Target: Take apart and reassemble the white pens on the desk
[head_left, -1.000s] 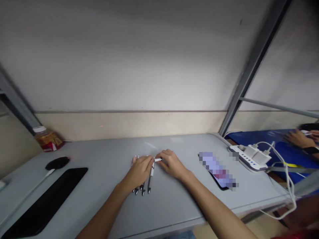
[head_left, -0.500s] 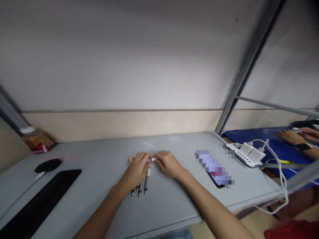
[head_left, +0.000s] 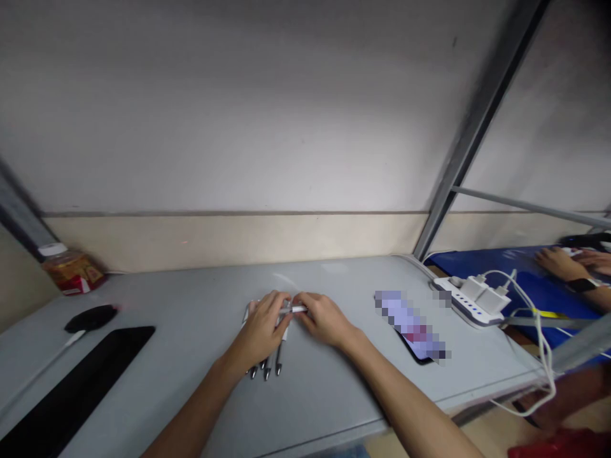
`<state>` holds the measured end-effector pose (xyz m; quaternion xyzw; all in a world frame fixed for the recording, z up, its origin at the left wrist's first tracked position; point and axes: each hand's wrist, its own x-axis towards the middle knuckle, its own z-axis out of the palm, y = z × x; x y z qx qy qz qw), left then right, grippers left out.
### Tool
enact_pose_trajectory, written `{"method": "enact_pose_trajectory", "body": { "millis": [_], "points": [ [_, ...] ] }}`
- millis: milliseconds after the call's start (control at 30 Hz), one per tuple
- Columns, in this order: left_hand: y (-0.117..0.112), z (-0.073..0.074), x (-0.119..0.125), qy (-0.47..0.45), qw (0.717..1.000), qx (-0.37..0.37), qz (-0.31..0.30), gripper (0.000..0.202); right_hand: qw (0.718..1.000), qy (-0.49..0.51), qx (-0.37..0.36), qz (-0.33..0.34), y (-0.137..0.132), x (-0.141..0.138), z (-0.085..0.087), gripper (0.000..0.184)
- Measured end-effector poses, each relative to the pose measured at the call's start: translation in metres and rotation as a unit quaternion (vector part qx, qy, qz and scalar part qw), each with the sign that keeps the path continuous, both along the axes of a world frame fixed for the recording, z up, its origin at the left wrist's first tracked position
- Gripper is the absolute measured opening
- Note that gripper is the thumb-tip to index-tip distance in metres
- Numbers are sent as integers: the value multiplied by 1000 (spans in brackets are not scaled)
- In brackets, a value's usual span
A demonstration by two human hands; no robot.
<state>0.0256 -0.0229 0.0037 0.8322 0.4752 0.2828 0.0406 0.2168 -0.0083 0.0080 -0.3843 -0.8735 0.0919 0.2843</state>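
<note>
Several silver pens [head_left: 270, 362] lie side by side on the grey table [head_left: 191, 318], tips toward me. My left hand [head_left: 261, 327] rests over them with fingers curled, pinching one end of a small white pen piece [head_left: 296, 310]. My right hand [head_left: 323, 318] is closed on the other end of that piece. Both hands meet at the table's middle.
A black pad [head_left: 71, 394] and a black mouse [head_left: 90, 317] lie at the left, with a jar [head_left: 71, 270] by the wall. A phone [head_left: 413, 326] lies at the right, beside a white power strip [head_left: 472, 299] with cables. Another person's hands [head_left: 568, 262] rest on a blue table.
My hands have stayed together over the pens, shifting only slightly. The white piece now shows a little more between the fingertips. The view has drifted a bit.
</note>
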Motion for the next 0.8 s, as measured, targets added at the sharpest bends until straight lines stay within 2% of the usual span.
{"method": "enact_pose_trajectory", "body": {
  "millis": [167,333,567,667,800],
  "points": [
    [3,-3,-2,30,999,-12,7,30,1000,2,4,5,1,0,-1,16],
    [1,2,-1,14,1000,4,0,15,1000,10,-2,7,2,1,-1,15],
    [1,0,-1,45,999,1,4,26,1000,-4,5,-1,1,0,0,18],
    [1,-1,-1,26,999,24,0,18,1000,-7,-4,5,1,-1,0,22],
    [0,1,1,12,999,48,21,27,1000,1,-2,8,0,-1,1,24]
  ]
}}
